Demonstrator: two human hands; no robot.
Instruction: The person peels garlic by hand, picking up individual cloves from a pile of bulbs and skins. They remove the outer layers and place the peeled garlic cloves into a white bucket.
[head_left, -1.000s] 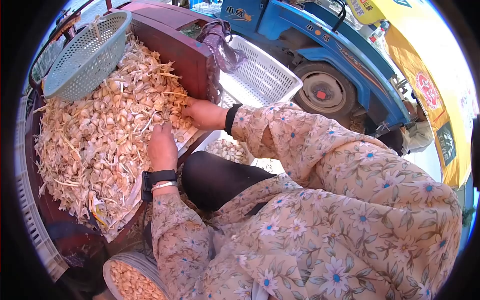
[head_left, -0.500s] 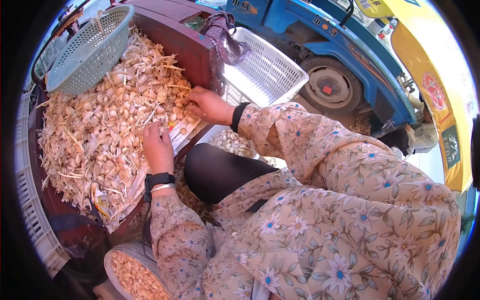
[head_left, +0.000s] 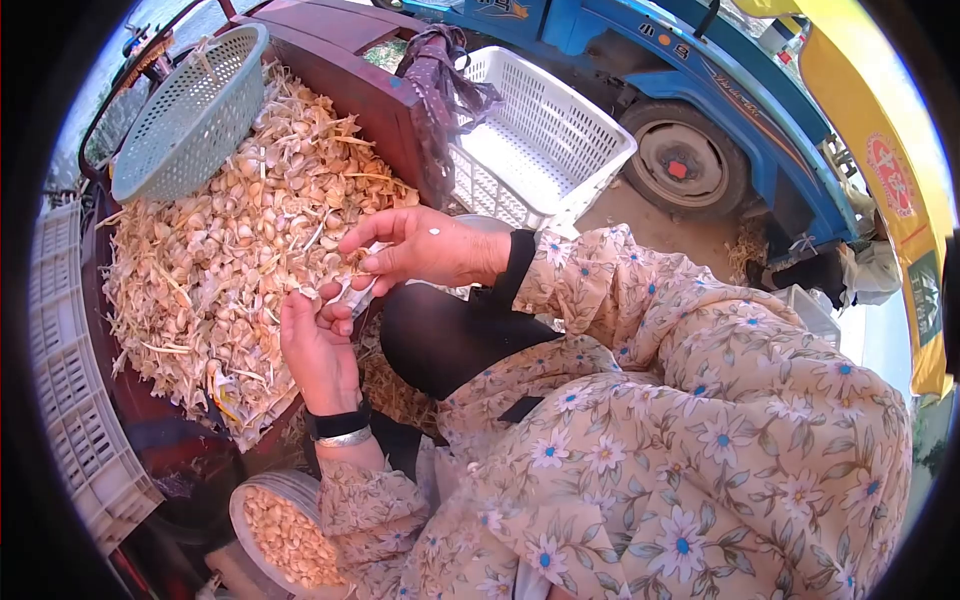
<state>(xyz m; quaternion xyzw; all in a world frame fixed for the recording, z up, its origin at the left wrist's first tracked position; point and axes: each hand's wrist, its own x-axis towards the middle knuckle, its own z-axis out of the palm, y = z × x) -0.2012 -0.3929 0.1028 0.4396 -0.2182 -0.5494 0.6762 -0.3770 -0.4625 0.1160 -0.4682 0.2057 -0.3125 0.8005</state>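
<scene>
view: head
garlic pile: dry papery skins and strawlike stalks, heaped on the red cart bed.
right hand: at the pile's near edge, thumb and fingers pinching a small pale garlic clove.
left hand: just under that pinch, palm up, fingers half curled, likely catching scraps. Can't tell if it grips anything.
green basket: perforated plastic, tilted on the pile's far side.
bowl: smooth peeled cloves, below the pile's near edge, within reach.

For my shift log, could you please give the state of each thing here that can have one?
Heap of loose garlic and dry stalks: piled high.
Green plastic mesh basket: tilted on the heap, empty inside.
White slatted plastic crate: empty.
Pale round bowl: filled with peeled cloves.
Left hand: fingers curled, contents hidden.
Right hand: fingers bent at left fingertips, grip unclear.
</scene>
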